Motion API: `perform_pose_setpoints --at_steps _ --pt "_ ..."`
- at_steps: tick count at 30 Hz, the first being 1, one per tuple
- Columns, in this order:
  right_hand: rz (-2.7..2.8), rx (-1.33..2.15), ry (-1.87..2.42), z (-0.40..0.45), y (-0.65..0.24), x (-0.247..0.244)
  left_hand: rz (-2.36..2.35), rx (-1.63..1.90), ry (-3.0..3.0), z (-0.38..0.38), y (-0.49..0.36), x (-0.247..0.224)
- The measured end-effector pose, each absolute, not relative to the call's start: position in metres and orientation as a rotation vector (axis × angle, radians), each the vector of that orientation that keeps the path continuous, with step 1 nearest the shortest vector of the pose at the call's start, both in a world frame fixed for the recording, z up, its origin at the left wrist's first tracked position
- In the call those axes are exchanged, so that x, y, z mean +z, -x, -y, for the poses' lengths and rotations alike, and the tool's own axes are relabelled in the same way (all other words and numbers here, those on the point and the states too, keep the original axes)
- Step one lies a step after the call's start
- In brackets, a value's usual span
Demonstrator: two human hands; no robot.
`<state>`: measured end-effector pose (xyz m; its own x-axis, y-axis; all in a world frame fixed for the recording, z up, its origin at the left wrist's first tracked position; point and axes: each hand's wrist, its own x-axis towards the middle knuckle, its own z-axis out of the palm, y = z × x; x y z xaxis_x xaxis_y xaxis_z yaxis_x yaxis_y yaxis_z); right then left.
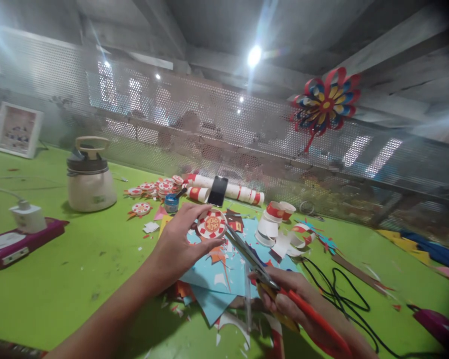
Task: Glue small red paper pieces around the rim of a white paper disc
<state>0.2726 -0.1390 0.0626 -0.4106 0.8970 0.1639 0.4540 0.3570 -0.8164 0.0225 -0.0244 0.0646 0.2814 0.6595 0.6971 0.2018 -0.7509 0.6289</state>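
Between the thumb and fingers of my left hand (183,242) is a round paper disc (211,224) with a red and white checked rim and a gold emblem. My right hand (284,299) is wrapped round red-handled scissors (252,259), whose blades point up and left, their tips close to the disc's right edge. Something yellow also shows within the right hand's grip. Below both hands lie light blue paper sheets (230,271) with an orange cut piece (218,255) and many small scraps.
Behind the hands are a phone (217,191), a row of paper cups (235,191), a blue jar (171,203) and finished-looking discs (165,186). Cut cups (267,227) and a black cord (335,296) lie right; a kettle (91,184) and power strip (22,244) left.
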Motion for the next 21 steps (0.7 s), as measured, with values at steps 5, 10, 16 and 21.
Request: perform_pose_setpoints --at_steps 5,10,16,21 --pt "2.003 0.944 1.170 0.1383 -0.2723 0.0617 -0.772 1.480 -2.133 0.0242 -0.0226 0.0645" --pt "1.974 0.958 1.182 0.1380 -0.2735 0.0594 -0.796 1.473 -2.077 0.0249 -0.0220 0.0651" --pt "2.004 0.933 1.162 0.1402 -0.2733 0.0630 -0.686 1.268 -1.873 0.0208 -0.0211 0.0596" --pt "2.003 0.848 1.200 0.1430 -0.2715 0.0616 -0.558 1.079 -1.699 0.0157 -0.0219 0.0553"
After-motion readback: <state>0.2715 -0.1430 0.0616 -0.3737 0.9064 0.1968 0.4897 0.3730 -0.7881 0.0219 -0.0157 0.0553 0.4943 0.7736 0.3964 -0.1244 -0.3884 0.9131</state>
